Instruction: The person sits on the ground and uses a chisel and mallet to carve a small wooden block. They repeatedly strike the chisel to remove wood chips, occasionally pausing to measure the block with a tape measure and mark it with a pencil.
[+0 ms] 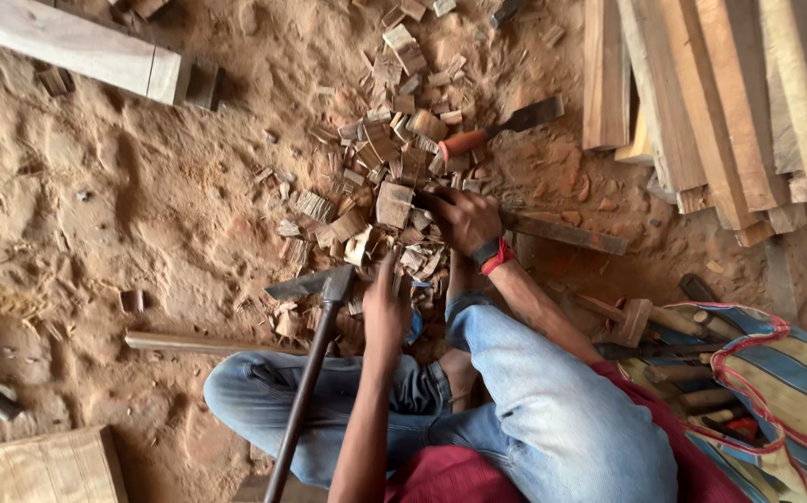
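Sawdust floor carries wood chips; striped bag holds tools; right hand grip closes on a wood strip, left hand open.

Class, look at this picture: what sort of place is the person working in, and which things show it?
Probably an informal woodworking yard on a sandy floor. Clues: a heap of pale brown wood chips, stacked sawn timber planks, and a red-handled metal chisel lying beside the chips.
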Tool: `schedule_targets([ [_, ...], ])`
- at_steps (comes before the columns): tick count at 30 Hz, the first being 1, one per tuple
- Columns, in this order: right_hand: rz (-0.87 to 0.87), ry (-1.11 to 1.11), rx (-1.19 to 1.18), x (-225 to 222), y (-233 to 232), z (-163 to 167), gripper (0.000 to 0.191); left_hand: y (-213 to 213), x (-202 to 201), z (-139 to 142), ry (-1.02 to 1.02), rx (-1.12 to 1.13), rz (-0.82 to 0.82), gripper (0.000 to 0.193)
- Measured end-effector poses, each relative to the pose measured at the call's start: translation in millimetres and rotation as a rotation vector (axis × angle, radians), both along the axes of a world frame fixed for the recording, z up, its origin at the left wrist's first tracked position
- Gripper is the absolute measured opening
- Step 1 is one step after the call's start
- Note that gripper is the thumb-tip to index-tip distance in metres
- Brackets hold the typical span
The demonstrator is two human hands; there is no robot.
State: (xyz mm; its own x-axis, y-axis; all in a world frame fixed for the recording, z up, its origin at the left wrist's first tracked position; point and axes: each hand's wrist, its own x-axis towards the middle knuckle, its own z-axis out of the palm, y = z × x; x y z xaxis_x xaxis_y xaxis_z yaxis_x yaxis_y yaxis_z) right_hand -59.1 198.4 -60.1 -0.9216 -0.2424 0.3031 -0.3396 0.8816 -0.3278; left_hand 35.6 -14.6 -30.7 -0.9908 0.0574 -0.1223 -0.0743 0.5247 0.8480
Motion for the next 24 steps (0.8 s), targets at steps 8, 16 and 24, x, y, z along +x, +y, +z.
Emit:
schedule_targets([
  [8,-0.041,0.017,0.043,-6.9,-2.1,-15.6,0.024,-28.4,52.7,7.5,0.043,-0.049,0.000,0.055],
  [16,-0.010,0.016,0.004,-2.8,-5.6,18.8,0.029,31.5,-56.2,-20.3,0.083,-0.079,-0.014,0.062],
  [24,-0.022,0.034,0.011,-9.8,-2.2,-8.9,0.036,-45.6,100.7,4.6,0.072,-0.035,0.031,0.048],
])
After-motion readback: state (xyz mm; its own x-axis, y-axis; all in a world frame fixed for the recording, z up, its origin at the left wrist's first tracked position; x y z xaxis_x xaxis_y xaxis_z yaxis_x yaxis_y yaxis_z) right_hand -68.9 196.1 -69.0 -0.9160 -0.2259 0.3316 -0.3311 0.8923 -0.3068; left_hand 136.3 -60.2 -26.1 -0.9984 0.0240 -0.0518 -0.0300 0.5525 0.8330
